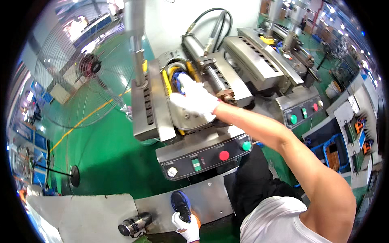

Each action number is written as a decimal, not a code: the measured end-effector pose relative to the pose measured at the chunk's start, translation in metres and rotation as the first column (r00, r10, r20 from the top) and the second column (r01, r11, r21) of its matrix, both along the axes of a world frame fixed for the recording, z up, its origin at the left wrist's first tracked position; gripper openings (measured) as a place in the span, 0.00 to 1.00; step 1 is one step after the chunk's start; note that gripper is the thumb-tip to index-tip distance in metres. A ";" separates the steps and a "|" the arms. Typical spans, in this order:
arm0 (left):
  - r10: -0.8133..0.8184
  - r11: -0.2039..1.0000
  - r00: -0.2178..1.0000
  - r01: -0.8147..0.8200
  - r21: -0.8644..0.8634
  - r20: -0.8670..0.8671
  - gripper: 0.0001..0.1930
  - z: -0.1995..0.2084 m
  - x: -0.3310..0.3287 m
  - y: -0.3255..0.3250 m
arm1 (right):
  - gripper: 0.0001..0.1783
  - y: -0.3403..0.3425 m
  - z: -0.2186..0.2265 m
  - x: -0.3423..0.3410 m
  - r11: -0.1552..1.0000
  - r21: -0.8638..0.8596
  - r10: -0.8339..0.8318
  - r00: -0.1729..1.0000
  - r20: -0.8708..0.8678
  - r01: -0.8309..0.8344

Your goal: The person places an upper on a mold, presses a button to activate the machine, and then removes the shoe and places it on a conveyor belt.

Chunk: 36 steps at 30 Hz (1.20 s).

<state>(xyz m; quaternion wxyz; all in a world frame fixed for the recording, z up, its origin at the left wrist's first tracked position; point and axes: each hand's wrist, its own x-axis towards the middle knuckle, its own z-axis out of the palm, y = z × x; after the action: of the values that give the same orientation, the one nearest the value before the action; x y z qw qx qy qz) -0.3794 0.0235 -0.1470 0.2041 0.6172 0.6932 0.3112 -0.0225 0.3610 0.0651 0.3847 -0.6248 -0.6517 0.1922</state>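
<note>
My left hand (187,229), in a white glove, is closed around the heel end of a dark shoe with a blue edge (181,201). The shoe lies along a bare metal bench, and something orange (197,219) shows beside its heel. My right arm stretches out to a metal press machine (160,117). Over its middle is my right hand (193,97), also gloved in white and smeared by motion, so its fingers cannot be made out. At its fingertips sits a blue, curved thing (176,80) between yellow parts, partly covered by the hand.
A black flask (135,224) lies on the metal bench (210,194) left of the shoe. The press's front panel (202,158) carries green, red and white buttons. A second press (259,60) stands to the right, a large wire-caged fan (87,67) to the left.
</note>
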 end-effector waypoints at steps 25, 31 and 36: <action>-0.803 0.499 0.385 0.852 0.159 0.455 0.31 0.190 0.435 -0.063 | 0.57 -0.556 -0.070 0.124 0.843 -0.124 -0.505 0.849 0.153 0.524; -0.869 -0.030 -0.212 0.925 0.380 0.447 0.38 0.254 0.592 -0.154 | 0.53 -0.605 -0.016 0.277 0.232 0.514 -0.928 0.346 -0.137 0.826; -0.829 -0.422 -0.549 0.740 0.524 0.108 0.41 0.238 0.605 -0.161 | 0.60 -0.659 -0.043 0.461 -0.114 0.306 -0.767 0.112 -0.632 0.945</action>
<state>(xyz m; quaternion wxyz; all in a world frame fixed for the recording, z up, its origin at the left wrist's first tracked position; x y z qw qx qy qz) 0.2257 -0.1374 0.0906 0.4893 0.8044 -0.2739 0.1962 0.4384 -0.2980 0.0224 0.6821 -0.6735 -0.0381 -0.2823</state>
